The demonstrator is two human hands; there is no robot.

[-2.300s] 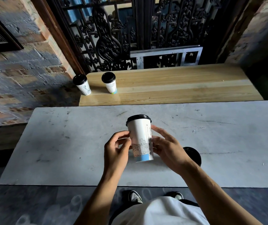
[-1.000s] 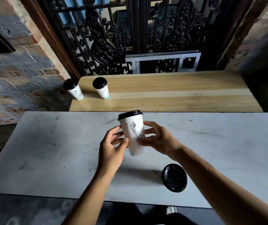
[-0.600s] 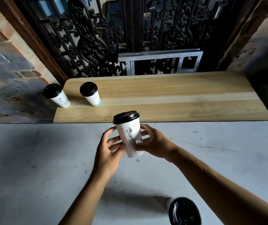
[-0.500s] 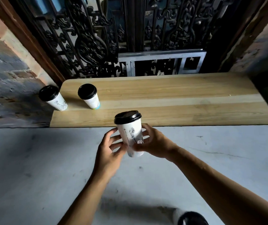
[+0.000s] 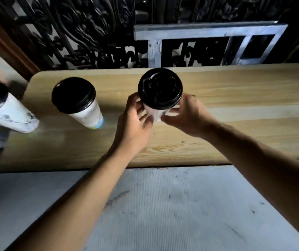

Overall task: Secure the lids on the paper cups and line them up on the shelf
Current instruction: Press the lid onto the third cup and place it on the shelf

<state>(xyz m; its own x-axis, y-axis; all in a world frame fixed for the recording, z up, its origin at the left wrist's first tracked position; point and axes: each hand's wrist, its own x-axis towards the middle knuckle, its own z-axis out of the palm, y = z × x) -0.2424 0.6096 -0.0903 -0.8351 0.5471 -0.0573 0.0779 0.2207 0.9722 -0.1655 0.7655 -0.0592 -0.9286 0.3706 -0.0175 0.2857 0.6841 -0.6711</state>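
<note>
Grey table (image 5: 181, 214) bare along the bottom of frame | my left hand (image 5: 134, 127) and right hand (image 5: 186, 116) grasping a lidded cup (image 5: 160, 89) at centre, over the wooden shelf (image 5: 235, 98) | shelf open to the right | two lidded cups (image 5: 76, 98) (image 5: 2, 109) at its left end, the outer one past the rounded edge.

Both hands (image 5: 132, 124) now carry the lidded cup (image 5: 160, 91) from above the grey table out over the wooden shelf (image 5: 235, 98).
</note>
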